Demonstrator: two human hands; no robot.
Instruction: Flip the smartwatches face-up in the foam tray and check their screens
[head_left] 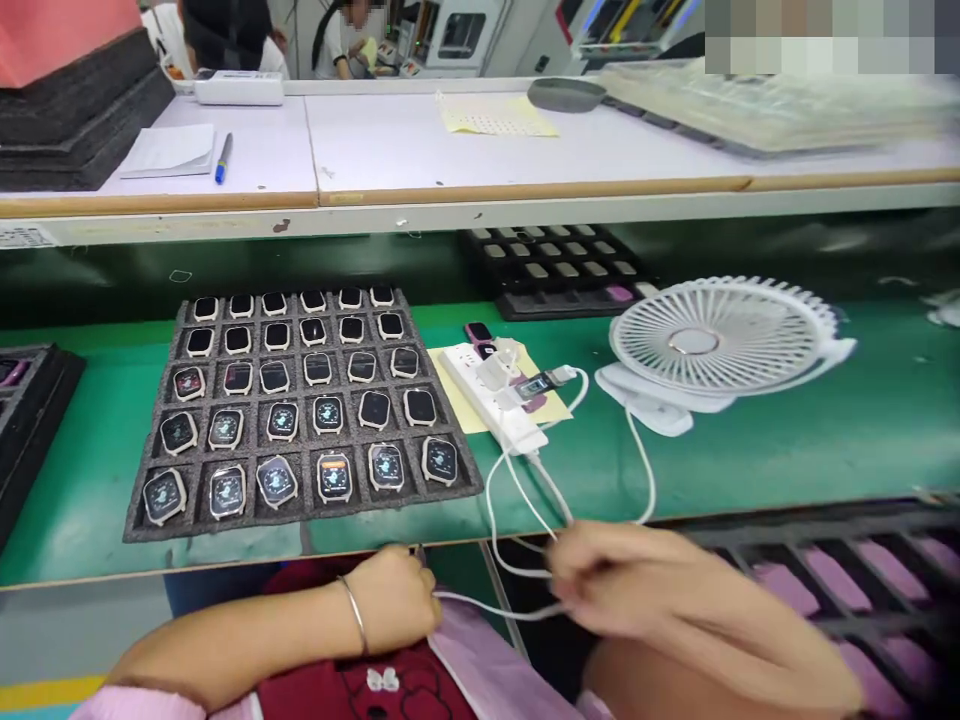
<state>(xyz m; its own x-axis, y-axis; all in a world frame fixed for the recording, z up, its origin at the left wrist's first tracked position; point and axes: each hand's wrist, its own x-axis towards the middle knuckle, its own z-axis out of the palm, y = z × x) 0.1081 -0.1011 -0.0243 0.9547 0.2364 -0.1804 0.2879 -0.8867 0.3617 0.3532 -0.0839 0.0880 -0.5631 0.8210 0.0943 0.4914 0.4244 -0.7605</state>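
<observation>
A green-topped workbench [757, 455] spans the frame's middle, a white shelf [375, 150] with wood-coloured edging [525, 191] crosses above, a windowed white cabinet [463, 38] stands at upper centre, and yellow-striped grey flooring [75, 635] shows at lower left.

My workbench [825, 450] carries a foam tray [255, 520] at its front edge; smartwatches [334, 478] sit in the compartments, six columns by five rows. Right of the tray, a power strip [491, 405] rests on a paper sheet [455, 392]. A fan [712, 340] sits further right. Behind the strip, toward the rear edge, lies a rear tray [555, 300], below the front edge of the shelf [375, 160]. On the shelf's left part, from left: foam stack [75, 120], notepad [171, 150], pen [223, 158]. My left hand [397, 602] is before the workbench's front edge, my right hand [615, 575] to its right; a cable [517, 612] runs between them.
</observation>
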